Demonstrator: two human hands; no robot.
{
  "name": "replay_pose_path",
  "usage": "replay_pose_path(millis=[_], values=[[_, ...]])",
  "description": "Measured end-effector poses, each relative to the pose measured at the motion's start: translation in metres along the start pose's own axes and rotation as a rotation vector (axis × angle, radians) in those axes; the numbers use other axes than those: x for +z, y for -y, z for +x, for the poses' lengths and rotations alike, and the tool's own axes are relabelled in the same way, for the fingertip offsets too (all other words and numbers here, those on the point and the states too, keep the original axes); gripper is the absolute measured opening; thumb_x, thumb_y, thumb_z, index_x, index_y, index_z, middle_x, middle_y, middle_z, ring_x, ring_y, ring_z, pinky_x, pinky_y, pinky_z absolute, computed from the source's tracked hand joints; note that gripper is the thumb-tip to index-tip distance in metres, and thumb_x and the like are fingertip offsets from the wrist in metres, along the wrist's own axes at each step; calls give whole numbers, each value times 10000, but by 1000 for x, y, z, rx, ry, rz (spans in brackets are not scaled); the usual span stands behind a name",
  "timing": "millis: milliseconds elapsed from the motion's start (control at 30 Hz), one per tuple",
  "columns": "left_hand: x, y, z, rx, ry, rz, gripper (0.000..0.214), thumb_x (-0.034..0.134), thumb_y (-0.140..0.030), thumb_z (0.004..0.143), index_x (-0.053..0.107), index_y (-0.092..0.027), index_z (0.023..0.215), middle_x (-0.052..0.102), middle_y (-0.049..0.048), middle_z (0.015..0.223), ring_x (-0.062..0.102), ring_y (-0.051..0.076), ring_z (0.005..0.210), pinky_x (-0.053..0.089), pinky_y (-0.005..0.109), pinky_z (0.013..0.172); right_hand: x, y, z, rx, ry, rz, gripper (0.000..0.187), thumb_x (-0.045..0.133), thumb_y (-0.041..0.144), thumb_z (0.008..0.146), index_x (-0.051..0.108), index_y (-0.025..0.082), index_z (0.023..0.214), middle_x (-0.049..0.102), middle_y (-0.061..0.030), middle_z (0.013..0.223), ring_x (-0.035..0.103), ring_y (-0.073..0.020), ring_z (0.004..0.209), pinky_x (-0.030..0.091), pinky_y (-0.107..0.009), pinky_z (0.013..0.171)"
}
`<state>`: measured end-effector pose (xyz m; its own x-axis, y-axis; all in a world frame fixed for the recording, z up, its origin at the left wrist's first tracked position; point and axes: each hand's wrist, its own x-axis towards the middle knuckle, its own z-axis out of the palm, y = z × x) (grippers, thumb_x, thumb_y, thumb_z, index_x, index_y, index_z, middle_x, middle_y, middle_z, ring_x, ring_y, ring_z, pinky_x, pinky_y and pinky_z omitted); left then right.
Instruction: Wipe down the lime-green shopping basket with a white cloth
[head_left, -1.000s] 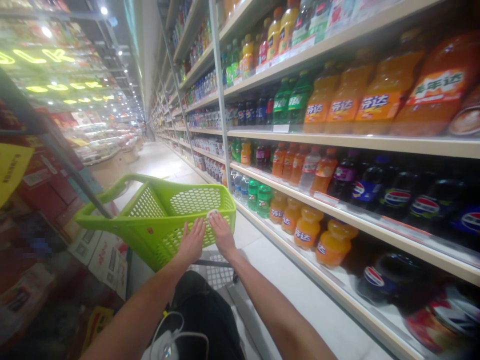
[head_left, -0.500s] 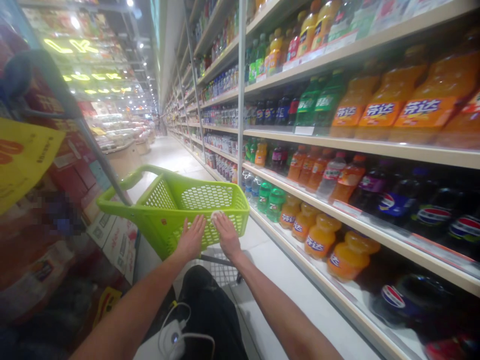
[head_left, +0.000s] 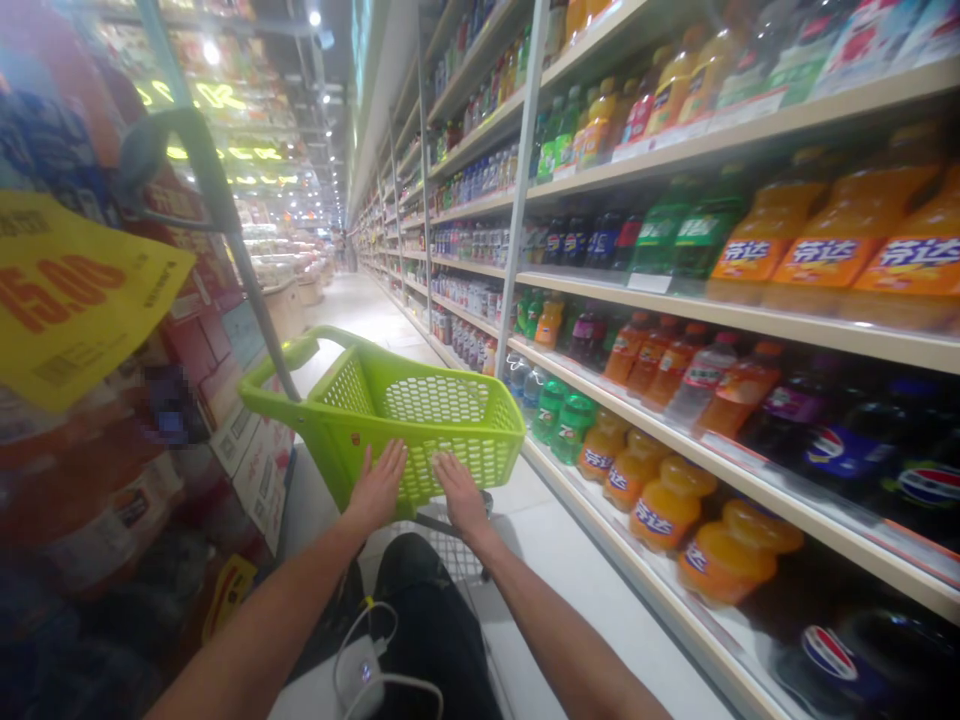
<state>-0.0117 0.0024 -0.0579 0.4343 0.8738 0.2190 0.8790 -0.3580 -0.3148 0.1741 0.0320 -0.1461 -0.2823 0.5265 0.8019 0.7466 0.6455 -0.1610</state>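
Note:
A green plastic shopping cart (head_left: 450, 395) with a perforated basket stands in front of me. My left hand (head_left: 379, 485) is stretched out by the near side of its basket, fingers lying flat and holding nothing. Close beside it, my right hand (head_left: 459, 490) reaches toward the same perforated side with its fingers extended. Both palms face away from me, so I cannot tell how firmly either one touches the plastic. The cart's grey handle (head_left: 184, 150) rises at the left on a metal bar.
Shelves of bottled drinks line the right side, with orange soda bottles (head_left: 652, 500) on the lowest level. At left hangs a yellow price sign (head_left: 90, 300) before stacked goods. A tiled aisle (head_left: 352, 300) runs ahead. A white device with cables (head_left: 360, 675) is near my lap.
The view has swung slightly left, so the cart and shelves sit further right. The right hand has shifted a little lower on the basket's side; both hands stay flat.

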Motion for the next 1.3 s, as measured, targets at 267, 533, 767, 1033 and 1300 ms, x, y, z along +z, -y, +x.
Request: replay_pose_path(millis=[267,533,767,1033,1300], values=[[-11,16,-1,-43,-49,-1,693,351,-96,709,236,-93,1392,149,101,1497,90,220,1383,39,568,1086,6,23,59,-55,-56,8,476,328,9,847,493,169,1264,491,-80,1323,198,-177,1357,320,-438,1058],[5,28,-23,-65,-48,-4,661,350,-111,731,261,-118,1386,180,98,1492,127,217,1377,80,538,1095,24,30,23,-94,32,29,506,339,-23,811,527,178,1235,537,-89,1275,300,-183,1322,364,-434,1035],[-12,55,-24,-160,-94,16,720,331,-77,707,179,-111,1410,149,90,1500,64,213,1386,48,550,1093,16,66,92,-108,-18,100,517,334,6,835,454,196,1300,440,-45,1366,185,-165,1362,282,-432,1094],[0,63,-48,-164,-96,-15,691,311,-67,734,176,-109,1410,179,99,1492,122,206,1378,70,542,1093,46,57,46,-127,96,63,485,367,-5,826,504,174,1255,515,-86,1299,251,-186,1342,336,-440,1050],[-5,91,-63,-244,-111,-12,682,314,-76,741,178,-95,1410,182,116,1489,99,223,1381,52,548,1090,37,106,109,-168,-16,153,491,345,23,850,450,185,1302,424,-66,1377,173,-164,1365,270,-425,1093]])
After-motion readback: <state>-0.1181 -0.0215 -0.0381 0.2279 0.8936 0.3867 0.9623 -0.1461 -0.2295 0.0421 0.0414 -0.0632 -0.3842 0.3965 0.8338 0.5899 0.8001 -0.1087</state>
